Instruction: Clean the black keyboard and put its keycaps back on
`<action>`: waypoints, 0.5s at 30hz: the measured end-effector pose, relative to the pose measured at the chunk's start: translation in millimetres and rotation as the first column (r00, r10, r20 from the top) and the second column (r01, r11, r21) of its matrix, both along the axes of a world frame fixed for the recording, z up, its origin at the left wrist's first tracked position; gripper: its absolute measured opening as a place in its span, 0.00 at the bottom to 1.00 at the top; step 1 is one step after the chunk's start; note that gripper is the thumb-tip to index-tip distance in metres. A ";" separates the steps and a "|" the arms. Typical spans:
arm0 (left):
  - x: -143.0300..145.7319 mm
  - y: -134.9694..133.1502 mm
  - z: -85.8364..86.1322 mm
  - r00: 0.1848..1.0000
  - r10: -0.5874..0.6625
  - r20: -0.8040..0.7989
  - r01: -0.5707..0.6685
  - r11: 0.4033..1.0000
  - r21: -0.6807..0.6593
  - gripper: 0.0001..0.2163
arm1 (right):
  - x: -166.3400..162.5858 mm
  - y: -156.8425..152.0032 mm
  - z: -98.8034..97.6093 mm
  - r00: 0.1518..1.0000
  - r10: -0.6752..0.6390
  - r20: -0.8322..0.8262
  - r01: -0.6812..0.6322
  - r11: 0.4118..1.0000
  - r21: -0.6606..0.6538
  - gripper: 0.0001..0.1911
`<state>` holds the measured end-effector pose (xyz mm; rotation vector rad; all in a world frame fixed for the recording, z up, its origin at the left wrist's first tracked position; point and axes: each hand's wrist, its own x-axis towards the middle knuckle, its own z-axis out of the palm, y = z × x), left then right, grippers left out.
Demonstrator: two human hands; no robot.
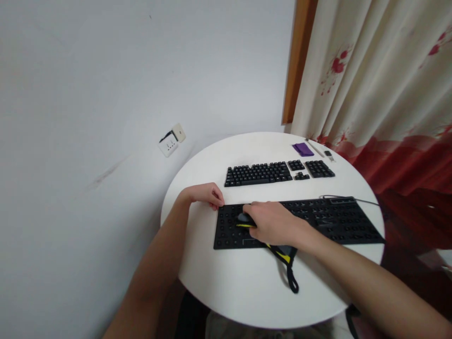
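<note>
A black keyboard base (339, 216) with its keycaps off lies across the white round table (226, 282). My left hand (211, 194) is at its far left corner, fingers curled and touching the edge. My right hand (270, 221) presses a dark grey cloth with yellow trim (285, 254) onto the left part of the base. The cloth is bunched under my fingers, and its black loop hangs toward me over the table. Part of the base is hidden under my right hand and forearm.
Behind the base, the removed black keycaps (259, 174) are laid out in keyboard order. Farther back lie a purple cloth (302, 149), a thin pale tool (315, 148) and a small dark-faced object (328, 154). A cable (367, 202) runs off the right side. Wall and curtain border the table.
</note>
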<state>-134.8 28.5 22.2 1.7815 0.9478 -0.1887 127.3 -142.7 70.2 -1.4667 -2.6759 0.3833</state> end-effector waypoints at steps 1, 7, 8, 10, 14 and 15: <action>-0.2 0.1 -0.3 1.000 -0.002 -0.002 0.002 1.000 0.003 0.13 | 5.1 5.7 -0.1 0.998 -0.061 0.015 0.060 0.998 0.023 0.14; -1.5 0.6 -0.9 1.000 -0.006 -0.004 0.006 1.000 0.006 0.13 | 10.5 19.2 -4.3 0.970 -0.214 0.118 0.207 0.976 0.068 0.16; -1.3 0.6 -0.6 1.000 -0.006 -0.005 0.006 1.000 0.003 0.14 | 6.1 15.2 -4.2 0.980 -0.163 0.111 0.157 0.986 0.064 0.16; -0.7 0.7 0.2 1.000 0.006 -0.010 -0.006 1.000 -0.002 0.14 | -3.6 4.6 -2.9 0.997 -0.025 0.077 0.023 0.999 0.028 0.16; 0.4 0.5 1.5 1.000 0.023 -0.007 -0.023 1.000 -0.014 0.15 | -11.2 -7.3 1.0 0.994 0.109 -0.025 -0.110 0.993 -0.047 0.14; 0.4 0.4 1.5 1.000 0.019 -0.004 -0.019 1.000 -0.015 0.15 | -9.4 -5.8 1.4 0.996 0.074 -0.040 -0.076 0.996 -0.037 0.13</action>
